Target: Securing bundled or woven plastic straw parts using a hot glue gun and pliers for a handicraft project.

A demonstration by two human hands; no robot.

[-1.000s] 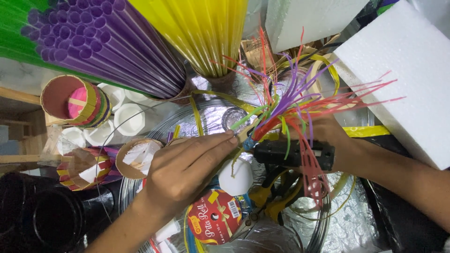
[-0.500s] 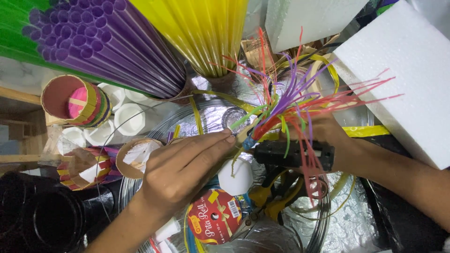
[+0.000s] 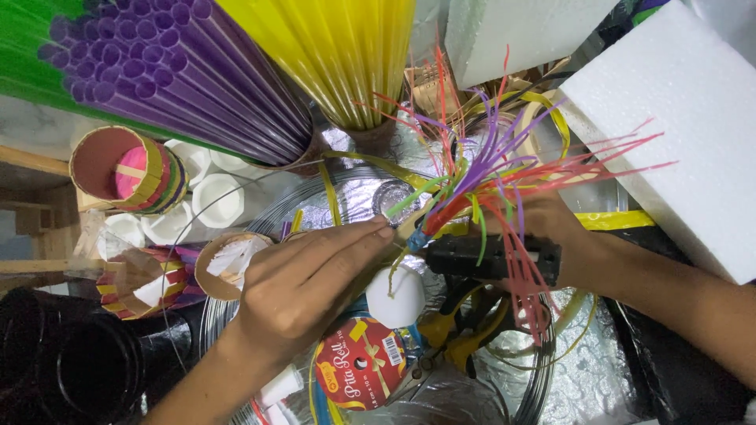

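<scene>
Thin plastic strips, a multicoloured tuft [image 3: 488,181], centre: light, springy, crushable; best pinched at the bound base. Left hand [image 3: 315,283] fingertips pinch there; right hand [image 3: 559,236] clamps black glue gun [image 3: 492,258].

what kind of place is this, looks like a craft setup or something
Most likely a cluttered craft workbench. Bundles of purple straws and yellow straws lie at the top, the right hand holds a black glue gun, and a white foam block sits beside coiled wire.
</scene>
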